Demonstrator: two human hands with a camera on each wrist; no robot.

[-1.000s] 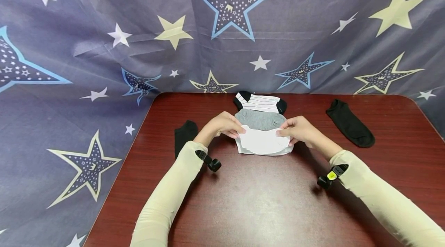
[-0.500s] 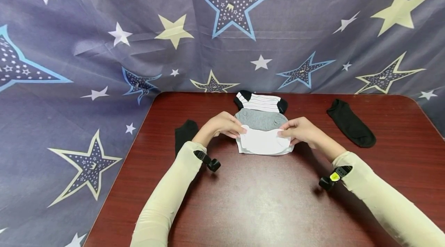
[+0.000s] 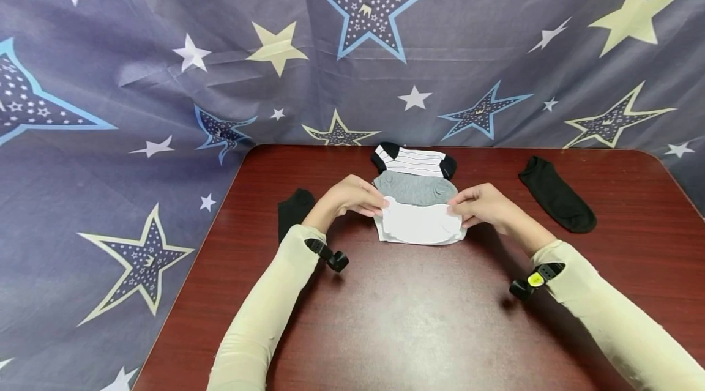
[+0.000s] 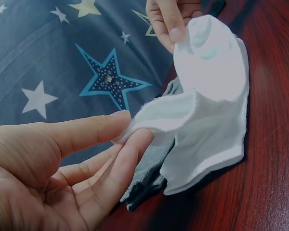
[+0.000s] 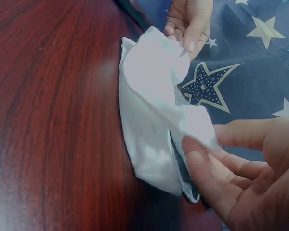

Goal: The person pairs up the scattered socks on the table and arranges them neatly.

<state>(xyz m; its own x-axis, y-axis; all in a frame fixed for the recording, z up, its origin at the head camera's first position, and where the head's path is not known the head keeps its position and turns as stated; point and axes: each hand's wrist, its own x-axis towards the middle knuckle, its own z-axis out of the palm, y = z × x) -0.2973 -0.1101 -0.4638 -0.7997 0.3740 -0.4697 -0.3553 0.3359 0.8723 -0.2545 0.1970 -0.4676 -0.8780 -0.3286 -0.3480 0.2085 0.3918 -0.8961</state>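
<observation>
Near the back middle of the table, a white sock [image 3: 421,224] is stretched sideways between both hands. My left hand [image 3: 352,196] pinches its left end between thumb and fingertips; the left wrist view shows this end [image 4: 156,115] lifted. At the other end, my right hand [image 3: 486,204] pinches a corner, with the thumb [image 5: 202,166] and index finger meeting on the fabric. Under it lies another white sock [image 4: 207,149], its lower edge showing. Just behind, a grey sock [image 3: 413,188] lies flat, followed by a white sock with thin stripes and black ends [image 3: 415,161].
A black sock [image 3: 557,195] lies slanted at the right of the table. Another black sock [image 3: 294,210] sits at the left, partly hidden by my left forearm. The red-brown table [image 3: 407,317] ends at a star-patterned cloth [image 3: 330,85] hanging behind it.
My right hand has shifted slightly to the right along the white sock's end. My left hand keeps its pinch almost unmoved, and the other socks stay in place.
</observation>
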